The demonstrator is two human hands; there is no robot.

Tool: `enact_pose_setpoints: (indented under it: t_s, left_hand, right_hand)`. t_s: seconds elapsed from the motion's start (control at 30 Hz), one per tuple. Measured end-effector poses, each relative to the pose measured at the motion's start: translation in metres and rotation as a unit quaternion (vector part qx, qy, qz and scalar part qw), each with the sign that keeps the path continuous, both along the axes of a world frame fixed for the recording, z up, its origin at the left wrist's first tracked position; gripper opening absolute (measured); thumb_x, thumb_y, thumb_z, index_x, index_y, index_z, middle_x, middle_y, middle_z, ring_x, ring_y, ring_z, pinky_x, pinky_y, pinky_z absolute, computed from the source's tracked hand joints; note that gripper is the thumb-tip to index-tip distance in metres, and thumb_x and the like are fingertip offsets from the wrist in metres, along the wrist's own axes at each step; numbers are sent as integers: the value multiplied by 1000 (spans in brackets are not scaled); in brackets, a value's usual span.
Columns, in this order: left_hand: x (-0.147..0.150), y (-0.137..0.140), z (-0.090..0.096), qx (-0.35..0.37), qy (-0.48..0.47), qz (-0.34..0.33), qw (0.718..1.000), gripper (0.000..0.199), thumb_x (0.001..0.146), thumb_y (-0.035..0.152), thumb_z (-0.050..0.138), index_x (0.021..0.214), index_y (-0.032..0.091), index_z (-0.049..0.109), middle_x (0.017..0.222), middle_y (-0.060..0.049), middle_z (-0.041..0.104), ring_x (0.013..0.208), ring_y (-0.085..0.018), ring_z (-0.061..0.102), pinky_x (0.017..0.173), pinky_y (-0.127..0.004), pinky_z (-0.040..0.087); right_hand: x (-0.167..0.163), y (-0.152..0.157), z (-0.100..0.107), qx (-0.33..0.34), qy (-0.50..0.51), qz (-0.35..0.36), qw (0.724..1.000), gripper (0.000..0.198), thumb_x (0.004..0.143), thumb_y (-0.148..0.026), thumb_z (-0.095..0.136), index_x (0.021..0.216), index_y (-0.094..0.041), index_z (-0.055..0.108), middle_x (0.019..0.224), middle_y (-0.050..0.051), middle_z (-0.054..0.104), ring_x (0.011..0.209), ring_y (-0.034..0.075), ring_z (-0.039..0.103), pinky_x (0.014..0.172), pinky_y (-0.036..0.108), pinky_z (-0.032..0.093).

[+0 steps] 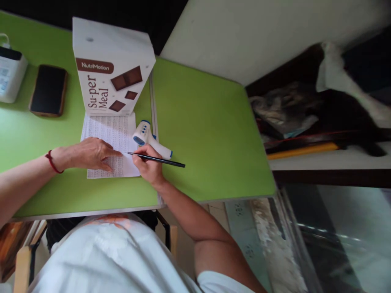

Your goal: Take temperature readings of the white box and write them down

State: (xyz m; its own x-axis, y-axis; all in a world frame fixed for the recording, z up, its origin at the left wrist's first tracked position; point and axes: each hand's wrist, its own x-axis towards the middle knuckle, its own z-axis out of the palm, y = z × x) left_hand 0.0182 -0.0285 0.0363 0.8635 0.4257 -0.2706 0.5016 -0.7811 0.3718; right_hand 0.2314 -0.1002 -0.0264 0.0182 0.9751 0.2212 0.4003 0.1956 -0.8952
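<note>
A sheet of paper [106,126] covered in rows of small dark marks lies on the green table. My left hand [93,154] rests on it with the fingers stretched out, the index finger pointing toward the pen tip. In my right hand [149,167] is a black pen [168,161], gripped between thumb and fingers, its tip at the paper's right part. I cannot tell whether the tip touches the sheet. Just beyond that hand lies a white and blue infrared thermometer [157,147], partly hidden by my fingers. A white NutriMotion box [122,53] stands at the paper's far edge.
A dark phone [49,90] and a white device with a cable [11,75] lie at the left of the green table [207,134]. A seam crosses the tabletop near the thermometer. To the right, a shelf [305,162] holds plastic bags and a yellow stick-like object.
</note>
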Motion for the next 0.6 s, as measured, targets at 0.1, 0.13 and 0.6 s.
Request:
enact_pose_setpoints:
  t_s: [0.1,0.13,0.6]
  left_hand:
    - [0,1,3,-4,22,-9,1000,56,83,43,72,136,29,60,89,-3,77,73,-17,68,58,-23,39]
    - [1,1,3,-4,27,-11,1000,57,83,43,72,137,29,59,91,-3,77,74,-17,68,59,-23,39]
    - [1,2,-4,1,14,-9,1000,54,83,45,71,134,33,60,90,-2,76,75,-18,69,56,-23,37]
  right_hand:
    - [-2,-5,0,71,-48,-10,996,17,87,-33,52,73,-23,49,62,-4,56,55,12,54,56,27,48]
    - [-2,-5,1,87,-54,-5,995,18,88,-31,52,72,-24,48,60,-4,55,54,12,53,56,26,47]
    - [-2,-6,3,68,-99,20,993,17,90,-30,53,74,-24,49,63,-4,58,56,12,53,58,26,47]
